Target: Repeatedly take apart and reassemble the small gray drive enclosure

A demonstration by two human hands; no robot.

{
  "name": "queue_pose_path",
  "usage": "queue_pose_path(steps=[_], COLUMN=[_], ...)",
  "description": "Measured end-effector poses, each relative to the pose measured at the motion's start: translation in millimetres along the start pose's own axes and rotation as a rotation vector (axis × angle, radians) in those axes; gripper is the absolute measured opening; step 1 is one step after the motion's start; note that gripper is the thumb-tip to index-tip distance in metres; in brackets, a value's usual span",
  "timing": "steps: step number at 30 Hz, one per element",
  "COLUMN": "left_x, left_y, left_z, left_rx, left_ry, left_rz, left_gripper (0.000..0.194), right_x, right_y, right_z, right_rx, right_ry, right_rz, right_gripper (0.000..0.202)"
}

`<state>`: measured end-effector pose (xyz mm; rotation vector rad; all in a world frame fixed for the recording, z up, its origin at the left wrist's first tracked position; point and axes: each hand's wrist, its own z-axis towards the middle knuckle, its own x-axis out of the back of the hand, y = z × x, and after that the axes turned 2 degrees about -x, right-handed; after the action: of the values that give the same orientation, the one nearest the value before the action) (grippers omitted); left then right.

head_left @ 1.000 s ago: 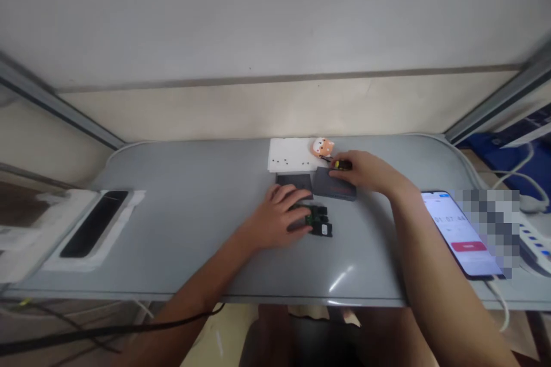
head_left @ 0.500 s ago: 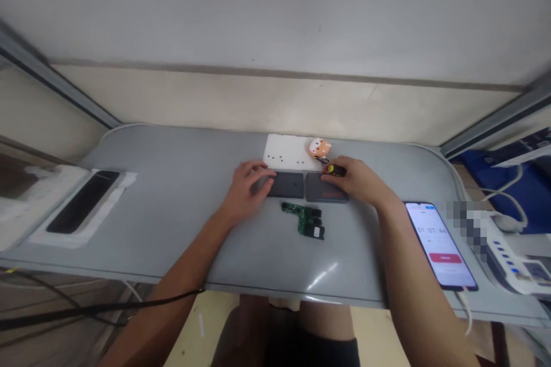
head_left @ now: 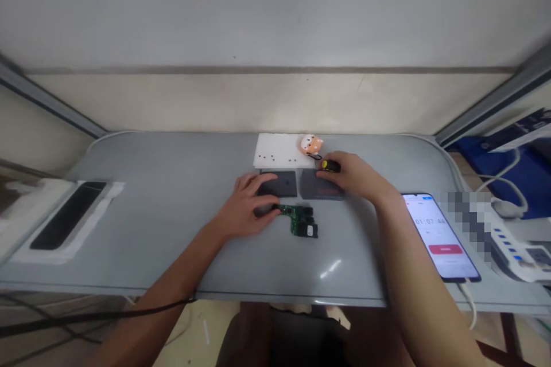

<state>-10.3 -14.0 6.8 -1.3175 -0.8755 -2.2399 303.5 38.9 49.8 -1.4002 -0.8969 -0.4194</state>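
- Two hands: one left hand (head_left: 247, 206), one right hand (head_left: 355, 176)
- One black-and-yellow handle (head_left: 331, 166)
- One green circuit board (head_left: 296, 217), with black parts too small to count
- Two flat dark pieces (head_left: 282, 185), side by side
- Six small dark bits (head_left: 264, 157), in groups of four and two
- One white sheet (head_left: 275, 144)
- One orange-and-white animal figure (head_left: 310, 144)
- One lit phone (head_left: 441, 235)
- One black slab (head_left: 69, 215)
- One surface (head_left: 163, 183)
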Motion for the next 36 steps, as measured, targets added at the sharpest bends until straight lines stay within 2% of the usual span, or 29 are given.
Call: queue_pose_path(steps=[4, 7, 9, 16, 24, 36], left_x=[1.3, -3.0, -6.0, -4.8, -5.8, -6.6], left_y=[-3.4, -6.9, -9.2, -7.5, -10.0, -12.1], left_z=[-0.1, 2.5, 5.0, 8.0, 7.6, 6.4], left_rx=[0.025, 0.146, 0.237, 0.45, 0.424, 0.45], left_ry=[0.05, 0.171, 0.198, 0.067, 0.062, 0.057], left_rz=[-0.04, -0.048, -0.064, -0.072, -0.019, -0.031], left_gripper=[0.016, 0.019, 0.019, 0.011, 0.01, 0.011], right_x=[-1.9, -3.0, -3.3, -2.6, -2.0, -2.5], right_y=[1.4, 4.6, 6.1, 3.0, -0.7, 2.5], right_z=[-0.4, 1.0, 1.7, 1.4, -1.0, 0.2], right_rx=[0.007, -0.003, -0.021, -0.036, -0.039, -0.02], right_ry=[0.011, -0.003, -0.012, -0.034, 0.002, 0.022], right_rz=[-0.018, 0.017, 0.044, 0.026, 0.015, -0.007], right_gripper=[0.011, 0.012, 0.013, 0.015, 0.01, 0.019])
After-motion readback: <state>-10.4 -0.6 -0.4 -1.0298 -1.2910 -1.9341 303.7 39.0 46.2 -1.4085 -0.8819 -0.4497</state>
